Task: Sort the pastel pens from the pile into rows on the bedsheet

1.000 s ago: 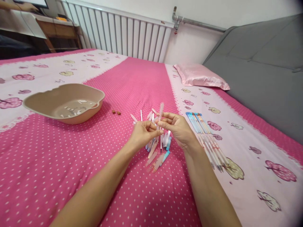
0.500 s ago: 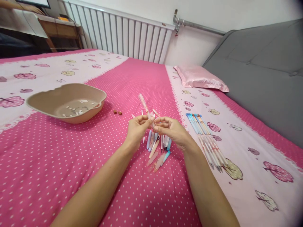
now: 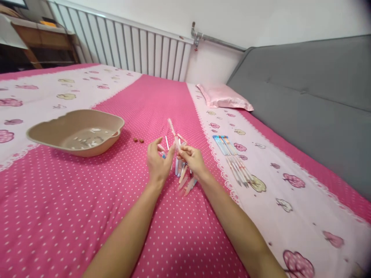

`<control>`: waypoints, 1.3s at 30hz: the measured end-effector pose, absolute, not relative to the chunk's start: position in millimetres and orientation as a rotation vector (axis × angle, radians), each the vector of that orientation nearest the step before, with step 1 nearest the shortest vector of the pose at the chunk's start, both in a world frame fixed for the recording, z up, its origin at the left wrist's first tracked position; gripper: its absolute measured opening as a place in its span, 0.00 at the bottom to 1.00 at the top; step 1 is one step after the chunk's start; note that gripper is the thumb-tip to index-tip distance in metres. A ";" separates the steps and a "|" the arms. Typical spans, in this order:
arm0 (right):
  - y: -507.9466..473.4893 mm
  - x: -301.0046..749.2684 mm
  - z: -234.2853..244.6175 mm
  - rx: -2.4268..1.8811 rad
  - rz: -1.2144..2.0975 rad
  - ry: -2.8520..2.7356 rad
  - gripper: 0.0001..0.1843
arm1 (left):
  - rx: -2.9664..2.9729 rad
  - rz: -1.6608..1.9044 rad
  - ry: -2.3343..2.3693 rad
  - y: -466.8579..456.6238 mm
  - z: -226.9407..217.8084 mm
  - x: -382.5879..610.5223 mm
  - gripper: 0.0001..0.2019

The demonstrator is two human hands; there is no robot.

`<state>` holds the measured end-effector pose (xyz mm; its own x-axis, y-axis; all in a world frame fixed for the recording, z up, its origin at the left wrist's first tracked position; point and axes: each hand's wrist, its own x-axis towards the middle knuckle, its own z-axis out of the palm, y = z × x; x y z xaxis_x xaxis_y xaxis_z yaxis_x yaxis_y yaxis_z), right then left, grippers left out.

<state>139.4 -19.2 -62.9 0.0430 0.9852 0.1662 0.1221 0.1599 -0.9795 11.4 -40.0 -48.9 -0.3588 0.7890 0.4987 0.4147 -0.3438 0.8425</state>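
Observation:
A pale pink translucent pen (image 3: 171, 126) stands tilted up from the fingertips of my right hand (image 3: 193, 159), which pinches its lower part. My left hand (image 3: 159, 160) is beside it, index finger and thumb spread apart; its thumb lies close to the pen, and whether it touches I cannot tell. Under and behind my hands is a loose pile of pen parts (image 3: 182, 173): barrels, caps and thin white tubes, partly hidden by the hands.
On the left a beige basin (image 3: 87, 151) holds several small white pieces. Two small brown blocks (image 3: 138, 140) lie near it. To the right, pens with blue ends (image 3: 222, 144) and clear pens (image 3: 239, 170) lie in rows. A pink pillow (image 3: 226, 96) rests by the grey headboard (image 3: 301, 104).
My left hand has opened its fingers and moved slightly off the pen; my right hand keeps its pinch. The whole view has shifted, with the scene sliding left.

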 end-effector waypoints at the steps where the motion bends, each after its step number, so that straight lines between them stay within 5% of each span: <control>1: -20.5 139.7 -70.9 -1.224 0.919 -1.295 0.13 | 1.678 1.759 1.662 -48.8 -53.2 5.1 0.26; 5: -41.9 151.6 -90.2 -1.337 0.580 -1.169 0.15 | 2.006 1.600 1.905 -93.5 -73.1 -28.8 0.24; 9: -78.8 169.9 -87.5 -1.413 0.362 -1.122 0.17 | 2.096 1.055 2.239 -136.4 -88.1 -57.9 0.30; 15: -127.4 220.0 -70.6 -1.579 0.224 -1.098 0.18 | 2.298 0.644 2.253 -173.8 -89.5 -71.8 0.34; 26: -152.9 354.2 -62.8 -2.196 0.188 -0.815 0.12 | 2.318 0.636 2.278 -177.7 -81.3 -68.5 0.33; 39: -126.8 370.1 -85.4 -2.390 0.251 -0.866 0.15 | 2.339 0.568 2.332 -173.2 -87.0 -69.8 0.32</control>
<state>370.1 -126.8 -85.4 0.7716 0.6359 0.0193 0.5270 -0.6219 -0.5792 -69.8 -173.2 -87.0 -0.0147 0.9254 0.3787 0.9959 -0.0201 0.0878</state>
